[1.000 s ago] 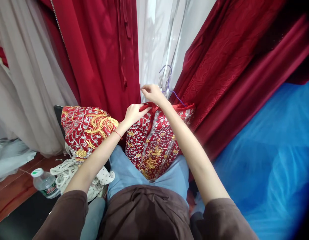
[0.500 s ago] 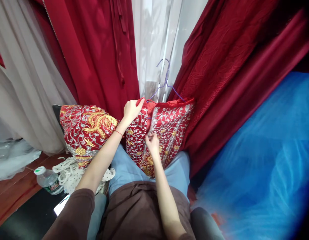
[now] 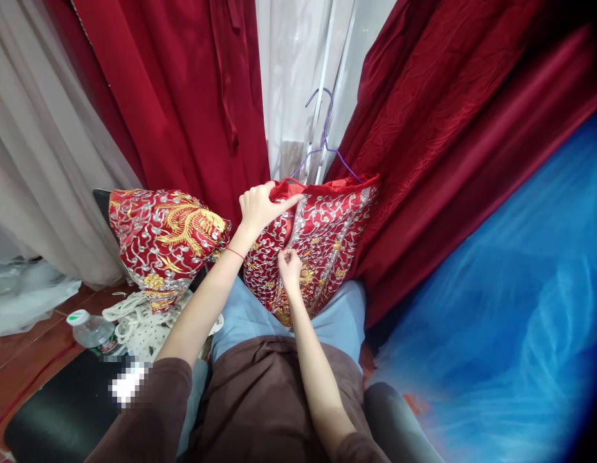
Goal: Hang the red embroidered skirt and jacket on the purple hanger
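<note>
A red garment (image 3: 322,225) with silver and gold embroidery lies against my lap, its upper edge around a purple wire hanger (image 3: 326,138). A lengthwise opening runs down its front, showing red lining at the top. At the upper edge, left of the opening, my left hand (image 3: 260,209) has its fingers curled on the cloth and its thumb stretched right across the gap. Lower on the same opening, my right hand (image 3: 289,265) is closed in a pinch at the edge; any small part between its fingertips is hidden.
Left of my arm is another red embroidered piece (image 3: 168,238) with a gold dragon. Below it are a white dotted cloth bag (image 3: 144,321), a plastic bottle (image 3: 93,331) and a black seat (image 3: 62,405). Red curtains (image 3: 183,83) hang ahead; blue tulle (image 3: 511,308) spreads at right.
My left hand has shifted slightly right along the upper edge, and its thumb now reaches over the opening. My right hand's fingers have curled in more tightly, a little higher in view.
</note>
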`<state>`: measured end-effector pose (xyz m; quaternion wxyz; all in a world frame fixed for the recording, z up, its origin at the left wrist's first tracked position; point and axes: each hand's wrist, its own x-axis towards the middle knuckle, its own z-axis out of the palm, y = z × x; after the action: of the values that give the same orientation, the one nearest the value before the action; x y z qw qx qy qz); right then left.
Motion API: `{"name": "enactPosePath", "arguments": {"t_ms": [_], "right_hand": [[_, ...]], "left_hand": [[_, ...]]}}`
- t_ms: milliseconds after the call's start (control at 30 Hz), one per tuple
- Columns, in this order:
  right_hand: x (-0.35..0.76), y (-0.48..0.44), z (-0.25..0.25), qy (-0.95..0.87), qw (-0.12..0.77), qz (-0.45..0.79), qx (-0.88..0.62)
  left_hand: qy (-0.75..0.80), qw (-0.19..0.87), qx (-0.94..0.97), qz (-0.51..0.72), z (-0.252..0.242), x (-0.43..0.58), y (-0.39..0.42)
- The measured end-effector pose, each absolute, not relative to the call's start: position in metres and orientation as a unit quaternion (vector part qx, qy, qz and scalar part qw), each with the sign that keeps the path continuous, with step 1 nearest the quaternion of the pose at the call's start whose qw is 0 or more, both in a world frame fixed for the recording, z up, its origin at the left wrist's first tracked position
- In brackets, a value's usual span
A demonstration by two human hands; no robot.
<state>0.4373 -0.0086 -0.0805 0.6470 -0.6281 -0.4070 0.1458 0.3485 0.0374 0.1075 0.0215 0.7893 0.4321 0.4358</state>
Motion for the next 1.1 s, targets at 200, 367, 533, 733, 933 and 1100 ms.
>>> {"name": "enactPosePath", "arguments": {"t_ms": [200,367,533,733,933,1100], "right_hand": [[0.443,-0.016,-0.079,-0.383,0.680,0.219,-0.585],[0.444,-0.014,-0.076,-0.330,0.740,0.229,-0.539],[0.444,-0.016,-0.070,-0.297,0.767,0.323,-0.468],[0.436,-0.013,-0.070,-0.260,0.805,0.292,-0.445],[0.434,-0.009,-0.076,-0.274,0.804,0.266,-0.456],[0.435,-0.011,-0.074,-0.304,0.800,0.244,-0.456]], "left_hand": [[0.427,0.005,0.791,0.438,0.100,0.352,0.039],[0.428,0.003,0.793,0.434,0.102,0.351,0.042],[0.424,-0.006,0.793,0.438,0.101,0.351,0.042],[0.428,0.006,0.797,0.427,0.101,0.352,0.042],[0.437,0.020,0.802,0.408,0.103,0.352,0.039],[0.435,0.005,0.799,0.414,0.101,0.352,0.040]]}}
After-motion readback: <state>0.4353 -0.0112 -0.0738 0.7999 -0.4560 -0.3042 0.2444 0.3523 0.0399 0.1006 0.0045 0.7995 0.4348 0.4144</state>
